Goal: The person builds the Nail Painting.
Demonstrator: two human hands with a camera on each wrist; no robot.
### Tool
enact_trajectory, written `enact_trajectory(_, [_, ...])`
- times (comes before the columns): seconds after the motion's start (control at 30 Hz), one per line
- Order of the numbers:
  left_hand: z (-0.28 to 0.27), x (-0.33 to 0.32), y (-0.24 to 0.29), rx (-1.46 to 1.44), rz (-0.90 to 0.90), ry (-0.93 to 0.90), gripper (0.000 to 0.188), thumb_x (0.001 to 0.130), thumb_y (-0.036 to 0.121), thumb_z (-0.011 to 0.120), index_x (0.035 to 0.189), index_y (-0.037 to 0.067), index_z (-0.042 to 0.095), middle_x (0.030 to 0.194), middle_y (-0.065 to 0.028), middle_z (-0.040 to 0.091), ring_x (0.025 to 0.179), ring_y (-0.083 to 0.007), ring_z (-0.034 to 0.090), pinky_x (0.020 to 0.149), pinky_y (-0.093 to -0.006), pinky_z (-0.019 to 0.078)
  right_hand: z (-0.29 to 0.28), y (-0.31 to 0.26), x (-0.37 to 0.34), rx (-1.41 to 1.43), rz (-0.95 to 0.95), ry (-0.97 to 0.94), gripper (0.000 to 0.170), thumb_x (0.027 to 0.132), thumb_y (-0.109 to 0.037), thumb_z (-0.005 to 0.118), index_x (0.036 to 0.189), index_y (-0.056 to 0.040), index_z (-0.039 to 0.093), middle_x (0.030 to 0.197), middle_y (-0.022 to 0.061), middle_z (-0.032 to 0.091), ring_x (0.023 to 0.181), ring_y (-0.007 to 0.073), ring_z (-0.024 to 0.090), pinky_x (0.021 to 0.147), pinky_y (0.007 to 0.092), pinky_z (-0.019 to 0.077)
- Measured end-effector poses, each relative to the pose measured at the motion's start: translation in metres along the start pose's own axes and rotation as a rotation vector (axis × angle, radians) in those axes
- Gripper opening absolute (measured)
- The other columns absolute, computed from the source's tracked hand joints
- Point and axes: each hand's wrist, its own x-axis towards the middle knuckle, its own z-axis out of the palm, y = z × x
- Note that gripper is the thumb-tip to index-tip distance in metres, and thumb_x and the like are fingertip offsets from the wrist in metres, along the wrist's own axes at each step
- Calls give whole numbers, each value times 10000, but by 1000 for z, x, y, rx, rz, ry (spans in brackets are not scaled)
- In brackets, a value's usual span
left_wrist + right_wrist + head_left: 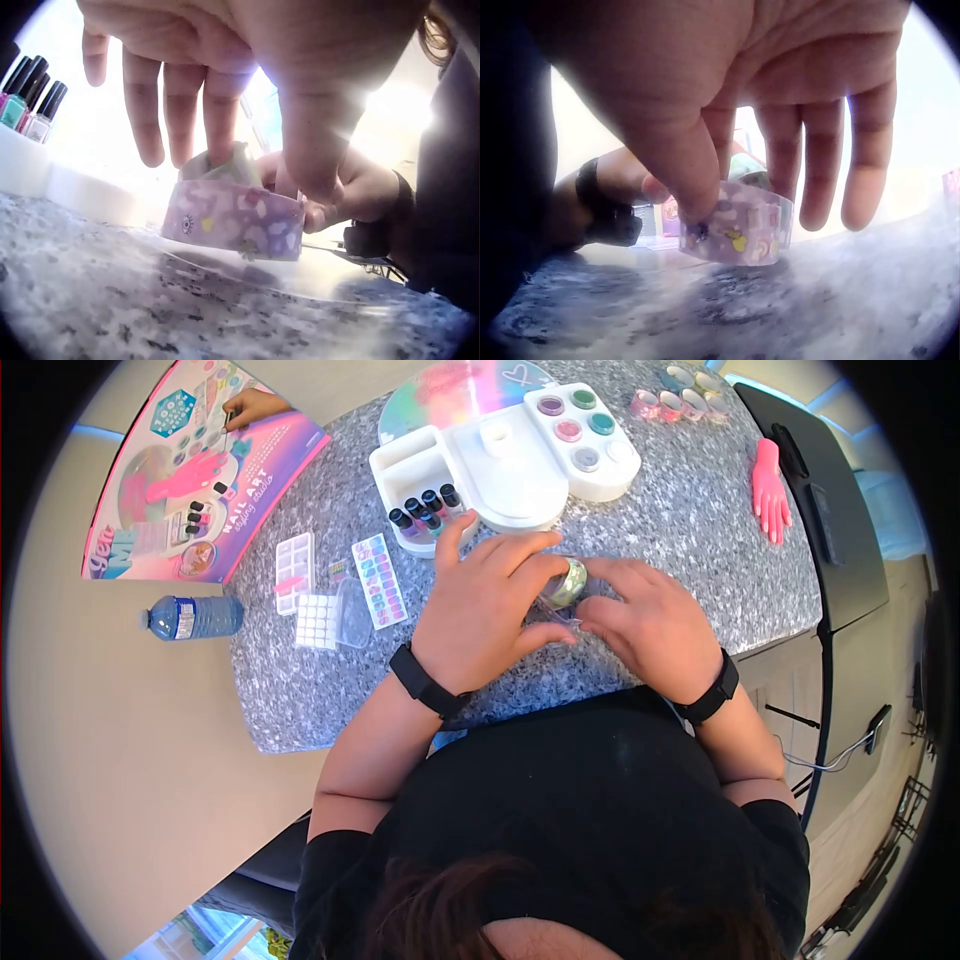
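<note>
Both hands meet over the table around a purple sticker roll (232,221) printed with small pictures. A pale green roll (567,582) shows just above it, partly hidden by fingers. My left hand (488,600) has its index fingertip at the green roll and its thumb at the purple roll's edge; its other fingers spread loosely. My right hand (645,615) pinches the purple roll, thumb on the outer side and index finger behind, the other fingers hanging down in the right wrist view. A clear edge lies under the purple roll in the left wrist view.
A white station (510,480) holds several polish bottles (428,510) and glitter pots (568,430). Left are a sticker sheet (378,582), white trays (294,575), a water bottle (195,617) and a box (200,470). More rolls (670,405) and a pink model hand (770,490) stand right.
</note>
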Motion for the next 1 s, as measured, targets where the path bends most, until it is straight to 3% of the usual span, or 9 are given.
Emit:
enact_trajectory(0.27, [9, -1, -7, 29, 18, -18, 573, 772, 427, 919, 1232, 148, 721, 1179, -8, 731, 1183, -218, 692, 1265, -564, 226, 3, -1, 0, -38, -8, 9, 94, 910, -191, 738, 987, -136, 731, 1290, 65, 683, 1155, 286, 669, 953, 421, 547])
enact_trajectory(0.57, [8, -2, -5, 72, 37, -16, 295, 863, 381, 858, 1066, 182, 778, 1243, 2, 695, 1267, -213, 626, 1251, -587, 241, 6, -1, 2, -26, -12, -15, 90, 911, -185, 744, 973, -123, 730, 1192, 49, 665, 1130, 275, 664, 927, 424, 542])
enact_trajectory(0.7, [10, -1, -6, 99, 40, 4, 310, 867, 365, 861, 1093, 174, 767, 1244, 7, 699, 1251, -211, 636, 1255, -574, 249, 3, -2, 4, 14, -10, -22, 149, 897, -160, 763, 1024, -109, 705, 1196, 59, 658, 1122, 290, 664, 921, 429, 546])
enact_trajectory(0.9, [0, 0, -8, -18, -33, 78, 350, 861, 351, 874, 1121, 158, 739, 1163, -12, 736, 1134, -238, 684, 1122, -486, 404, 1, 0, 5, 94, 6, 8, 337, 890, -97, 771, 1205, -99, 653, 1259, 104, 651, 1129, 338, 670, 944, 457, 561])
enact_trajectory(0.97, [-3, -2, -9, -48, -123, -35, 381, 854, 357, 881, 1124, 135, 728, 1118, -35, 750, 1061, -273, 701, 1004, -452, 469, 1, -1, 5, 112, 26, 24, 381, 888, -85, 771, 1246, -94, 641, 1275, 116, 649, 1132, 351, 673, 946, 461, 565])
enact_trajectory(1.0, [-3, -2, -10, -48, -123, -34, 381, 854, 357, 881, 1124, 135, 728, 1118, -35, 750, 1061, -273, 701, 1004, -452, 469, 2, 0, 5, 133, 63, -4, 402, 890, -79, 766, 1269, -89, 632, 1284, 130, 648, 1141, 368, 671, 943, 465, 567])
